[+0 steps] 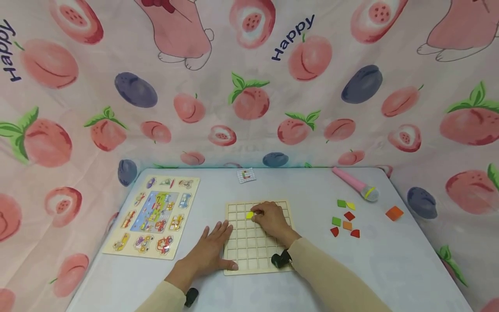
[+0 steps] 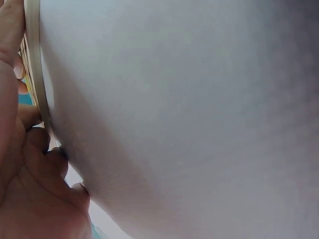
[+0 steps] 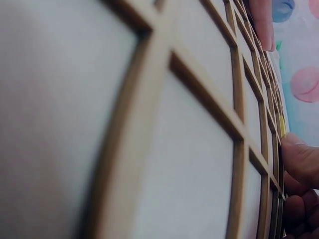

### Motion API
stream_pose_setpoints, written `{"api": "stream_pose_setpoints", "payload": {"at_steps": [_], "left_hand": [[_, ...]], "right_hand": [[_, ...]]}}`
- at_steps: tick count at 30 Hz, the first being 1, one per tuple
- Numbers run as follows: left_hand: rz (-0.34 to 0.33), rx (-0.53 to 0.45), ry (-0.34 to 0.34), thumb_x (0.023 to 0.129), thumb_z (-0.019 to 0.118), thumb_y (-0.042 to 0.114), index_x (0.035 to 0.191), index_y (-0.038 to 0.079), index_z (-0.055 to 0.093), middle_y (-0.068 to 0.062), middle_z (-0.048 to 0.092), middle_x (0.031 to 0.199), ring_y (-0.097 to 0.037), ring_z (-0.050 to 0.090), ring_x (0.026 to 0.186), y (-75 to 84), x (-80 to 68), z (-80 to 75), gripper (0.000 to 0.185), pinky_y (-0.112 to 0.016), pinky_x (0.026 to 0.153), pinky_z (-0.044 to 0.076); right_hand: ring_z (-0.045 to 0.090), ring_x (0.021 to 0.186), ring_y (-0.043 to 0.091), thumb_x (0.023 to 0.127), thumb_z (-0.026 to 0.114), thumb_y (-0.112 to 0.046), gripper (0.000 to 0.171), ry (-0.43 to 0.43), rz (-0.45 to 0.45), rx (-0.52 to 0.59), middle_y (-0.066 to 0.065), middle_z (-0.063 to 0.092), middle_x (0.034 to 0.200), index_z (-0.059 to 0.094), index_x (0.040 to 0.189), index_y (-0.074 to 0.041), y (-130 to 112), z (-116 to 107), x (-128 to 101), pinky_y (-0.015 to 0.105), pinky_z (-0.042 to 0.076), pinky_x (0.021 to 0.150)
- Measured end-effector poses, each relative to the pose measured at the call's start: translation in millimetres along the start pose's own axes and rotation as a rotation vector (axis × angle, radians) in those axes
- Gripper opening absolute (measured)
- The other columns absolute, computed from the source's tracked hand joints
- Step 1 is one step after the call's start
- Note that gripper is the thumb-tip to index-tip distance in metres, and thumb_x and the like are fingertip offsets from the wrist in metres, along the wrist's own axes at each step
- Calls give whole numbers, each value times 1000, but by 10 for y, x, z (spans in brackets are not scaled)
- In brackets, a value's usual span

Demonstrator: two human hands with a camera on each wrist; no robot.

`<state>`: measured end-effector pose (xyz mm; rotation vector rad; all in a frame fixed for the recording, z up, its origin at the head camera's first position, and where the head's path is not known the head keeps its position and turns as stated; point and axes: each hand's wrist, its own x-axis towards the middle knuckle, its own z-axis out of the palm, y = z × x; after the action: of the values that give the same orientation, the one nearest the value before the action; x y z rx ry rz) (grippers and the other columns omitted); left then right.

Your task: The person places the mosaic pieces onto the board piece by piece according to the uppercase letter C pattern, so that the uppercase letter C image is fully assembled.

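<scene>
A square wooden grid board (image 1: 242,253) lies on the table. My left hand (image 1: 210,249) rests spread at its left side, fingertips at the edge and thumb on the lower-left corner. In the left wrist view the same hand (image 2: 35,184) lies along the board's rim (image 2: 35,55). Over the upper part of the grid, my right hand (image 1: 270,220) pinches a small yellow tile (image 1: 249,215) at its right side, with curled fingers. The right wrist view shows the thumb (image 3: 299,157) right at the yellow tile (image 3: 282,125).
Several loose tiles, among them a green square (image 1: 336,222) and an orange square (image 1: 347,225), lie right of the board. Beyond them are a larger orange piece (image 1: 394,213) and a pink microphone (image 1: 352,182). A vehicle puzzle (image 1: 146,242) lies left; a small pattern card (image 1: 246,175) lies behind.
</scene>
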<state>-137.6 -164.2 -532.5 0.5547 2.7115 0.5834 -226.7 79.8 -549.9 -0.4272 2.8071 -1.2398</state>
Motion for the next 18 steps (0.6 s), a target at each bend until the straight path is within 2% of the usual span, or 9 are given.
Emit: {"api": "stream_pose_setpoints", "payload": {"at_steps": [4, 10, 18], "left_hand": [[1, -11, 1, 79, 80, 68, 167, 7, 29, -14, 19, 176, -36, 16, 164, -3, -6, 17, 119, -63, 133, 8], [-2, -28, -7, 79, 82, 66, 167, 7, 28, -13, 18, 177, -36, 14, 164, -7, -4, 17, 119, -63, 133, 7], [0, -21, -5, 79, 82, 66, 167, 7, 28, -14, 18, 177, -37, 14, 164, -7, 6, 12, 118, -64, 133, 7]], "right_hand": [[61, 98, 21, 91, 81, -16, 26, 1, 4, 18, -1, 73, 101, 80, 117, -14, 13, 5, -14, 50, 45, 104], [57, 94, 17, 93, 80, -15, 29, -10, 60, 149, 1, 69, 104, 79, 122, -14, 40, -32, -12, 38, 51, 86], [55, 101, 19, 95, 79, -23, 33, -21, 157, 281, 2, 65, 120, 76, 128, -22, 58, -115, 13, 37, 51, 90]]}}
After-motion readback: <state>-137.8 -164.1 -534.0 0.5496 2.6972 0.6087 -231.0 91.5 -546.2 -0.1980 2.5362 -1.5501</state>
